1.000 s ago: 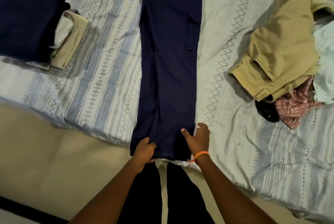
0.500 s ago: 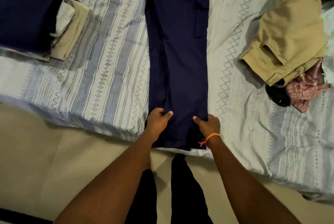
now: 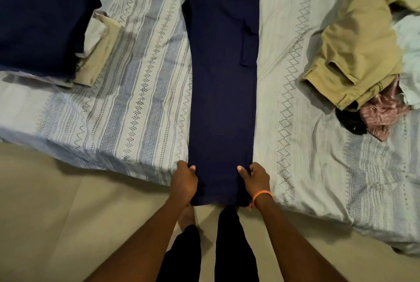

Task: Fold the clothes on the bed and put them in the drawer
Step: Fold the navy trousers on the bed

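- Clothes come in three groups across the bed (image 3: 141,90); at the far left a folded stack (image 3: 45,29), navy on top of beige and pale pieces, sits squared up near the bed's near edge, probably parked there as finished work waiting for the drawer, which is not in view.
- The left hand (image 3: 183,181) pinches the left edge of the navy trousers (image 3: 223,90) close to the hem, thumb on top of the cloth; its grip is closed on the fabric, likely to keep that side straight.
- The trousers lie in the middle, legs laid one on the other, running from the near bed edge to the far side, hem hanging just over the edge: flat and long, ready to be doubled over.
- The right hand (image 3: 256,179) mirrors it on the right edge, grip closed on the cloth, an orange wristband (image 3: 261,195) behind it.
- At the far right an unfolded heap (image 3: 363,58), beige trousers over pink, black and pale items, appears still to be done.
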Demonstrator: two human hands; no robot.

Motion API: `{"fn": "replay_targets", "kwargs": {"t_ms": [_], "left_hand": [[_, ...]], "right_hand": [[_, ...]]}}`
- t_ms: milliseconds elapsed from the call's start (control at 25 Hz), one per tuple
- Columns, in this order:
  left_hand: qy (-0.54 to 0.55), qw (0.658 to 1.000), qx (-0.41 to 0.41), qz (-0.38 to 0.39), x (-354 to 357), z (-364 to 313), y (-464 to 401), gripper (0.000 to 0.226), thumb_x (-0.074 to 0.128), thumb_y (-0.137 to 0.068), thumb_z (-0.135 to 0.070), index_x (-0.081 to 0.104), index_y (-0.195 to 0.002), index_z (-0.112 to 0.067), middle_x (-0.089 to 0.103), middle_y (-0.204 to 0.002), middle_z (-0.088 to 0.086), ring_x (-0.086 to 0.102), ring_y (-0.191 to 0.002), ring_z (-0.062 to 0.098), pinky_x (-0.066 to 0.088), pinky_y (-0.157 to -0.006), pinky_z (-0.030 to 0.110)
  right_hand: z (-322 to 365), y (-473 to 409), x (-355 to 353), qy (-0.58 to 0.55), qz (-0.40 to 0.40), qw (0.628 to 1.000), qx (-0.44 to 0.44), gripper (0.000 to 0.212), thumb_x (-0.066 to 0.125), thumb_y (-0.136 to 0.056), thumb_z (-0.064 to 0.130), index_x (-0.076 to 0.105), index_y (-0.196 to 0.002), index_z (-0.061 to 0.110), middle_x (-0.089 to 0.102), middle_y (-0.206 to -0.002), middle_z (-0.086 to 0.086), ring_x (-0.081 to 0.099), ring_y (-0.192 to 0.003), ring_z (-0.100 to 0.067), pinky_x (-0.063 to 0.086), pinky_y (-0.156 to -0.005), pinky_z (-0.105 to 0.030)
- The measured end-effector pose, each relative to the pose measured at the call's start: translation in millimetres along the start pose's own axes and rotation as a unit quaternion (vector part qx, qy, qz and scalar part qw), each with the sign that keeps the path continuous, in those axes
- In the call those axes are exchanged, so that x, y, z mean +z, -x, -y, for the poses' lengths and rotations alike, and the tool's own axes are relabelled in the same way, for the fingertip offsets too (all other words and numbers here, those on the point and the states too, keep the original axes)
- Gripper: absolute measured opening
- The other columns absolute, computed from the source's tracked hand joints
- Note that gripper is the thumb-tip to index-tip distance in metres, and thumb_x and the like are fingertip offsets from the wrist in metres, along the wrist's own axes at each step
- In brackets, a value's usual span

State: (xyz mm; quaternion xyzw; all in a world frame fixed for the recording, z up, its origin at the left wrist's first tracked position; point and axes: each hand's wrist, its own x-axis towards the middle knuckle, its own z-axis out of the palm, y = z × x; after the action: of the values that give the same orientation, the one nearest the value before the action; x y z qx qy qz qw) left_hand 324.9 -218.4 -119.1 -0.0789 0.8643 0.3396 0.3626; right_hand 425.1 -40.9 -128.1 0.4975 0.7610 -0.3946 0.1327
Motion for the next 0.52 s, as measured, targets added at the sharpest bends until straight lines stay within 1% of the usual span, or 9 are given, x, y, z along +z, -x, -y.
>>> {"fn": "replay_targets", "kwargs": {"t_ms": [80, 120, 200, 240, 280, 360, 440, 520], "left_hand": [[-0.020, 1.000, 0.003, -0.001, 0.6, 6.3, -8.3, 0.015, 0.049, -0.100, -0.021, 0.042, -0.095, -0.008, 0.052, -0.085, 0.007, 0.060, -0.090, 0.034, 0.042, -0.070, 0.035], [-0.022, 1.000, 0.010, -0.003, 1.0, 7.2, -7.9, 0.016, 0.051, -0.099, -0.021, 0.043, -0.094, -0.008, 0.052, -0.082, 0.005, 0.059, -0.088, 0.033, 0.041, -0.068, 0.034], [-0.023, 0.999, 0.029, -0.014, 0.2, 9.1, -1.9, 0.018, 0.058, -0.095, -0.021, 0.045, -0.095, -0.009, 0.053, -0.081, 0.004, 0.059, -0.084, 0.030, 0.040, -0.067, 0.033], [-0.017, 0.999, 0.038, -0.030, 0.0, 9.7, 1.8, 0.020, 0.062, -0.092, -0.020, 0.047, -0.097, -0.009, 0.055, -0.084, 0.005, 0.058, -0.083, 0.028, 0.041, -0.068, 0.033], [0.001, 0.998, 0.046, -0.048, 1.8, 10.8, 4.8, 0.023, 0.066, -0.089, -0.019, 0.048, -0.099, -0.010, 0.057, -0.088, 0.005, 0.058, -0.082, 0.025, 0.043, -0.069, 0.032], [0.029, 0.995, 0.064, -0.072, 7.3, 9.6, 7.9, 0.030, 0.073, -0.083, -0.017, 0.051, -0.103, -0.010, 0.058, -0.096, 0.005, 0.056, -0.086, 0.022, 0.047, -0.074, 0.033], [0.061, 0.995, 0.057, -0.053, 9.5, 5.4, 5.6, 0.036, 0.073, -0.083, -0.018, 0.054, -0.113, -0.010, 0.059, -0.107, 0.003, 0.057, -0.095, 0.020, 0.051, -0.084, 0.036], [0.140, 0.990, 0.000, 0.009, 2.9, -5.7, 3.6, 0.036, 0.068, -0.088, -0.020, 0.055, -0.121, -0.011, 0.061, -0.115, 0.003, 0.060, -0.101, 0.021, 0.053, -0.090, 0.039]], "right_hand": [[-3.4, -3.2, 2.9, 0.033, -0.012, 0.999, -0.003, 0.039, 0.066, -0.091, 0.037, 0.040, -0.071, 0.016, 0.041, -0.065, 0.005, 0.045, -0.069, -0.023, 0.026, -0.058, -0.032], [-4.0, -2.6, 1.3, 0.035, -0.018, 0.999, -0.003, 0.039, 0.066, -0.090, 0.037, 0.040, -0.070, 0.017, 0.042, -0.064, 0.005, 0.045, -0.069, -0.023, 0.026, -0.057, -0.033], [-5.0, 1.1, -2.3, 0.036, -0.045, 0.998, -0.014, 0.034, 0.066, -0.090, 0.036, 0.046, -0.073, 0.014, 0.048, -0.066, 0.002, 0.051, -0.070, -0.025, 0.031, -0.056, -0.032], [-6.5, 3.4, -2.1, 0.039, -0.073, 0.996, -0.026, 0.030, 0.066, -0.090, 0.035, 0.051, -0.079, 0.012, 0.053, -0.072, -0.001, 0.054, -0.073, -0.025, 0.035, -0.059, -0.032], [-6.6, 6.5, -1.4, 0.036, -0.104, 0.993, -0.039, 0.027, 0.068, -0.089, 0.034, 0.055, -0.087, 0.011, 0.057, -0.082, -0.002, 0.056, -0.080, -0.024, 0.041, -0.065, -0.032], [-5.1, 12.0, 1.9, -0.004, -0.134, 0.990, -0.044, 0.036, 0.073, -0.084, 0.035, 0.057, -0.103, 0.010, 0.055, -0.101, -0.002, 0.053, -0.090, -0.019, 0.045, -0.078, -0.032], [1.2, 13.7, 6.5, -0.081, -0.116, 0.990, -0.014, 0.042, 0.079, -0.079, 0.033, 0.058, -0.107, 0.009, 0.056, -0.102, -0.003, 0.053, -0.089, -0.017, 0.043, -0.078, -0.029], [6.9, 11.4, 5.4, -0.176, -0.057, 0.982, 0.030, 0.038, 0.079, -0.080, 0.026, 0.059, -0.106, 0.008, 0.062, -0.100, -0.004, 0.059, -0.088, -0.018, 0.045, -0.077, -0.026]]}}
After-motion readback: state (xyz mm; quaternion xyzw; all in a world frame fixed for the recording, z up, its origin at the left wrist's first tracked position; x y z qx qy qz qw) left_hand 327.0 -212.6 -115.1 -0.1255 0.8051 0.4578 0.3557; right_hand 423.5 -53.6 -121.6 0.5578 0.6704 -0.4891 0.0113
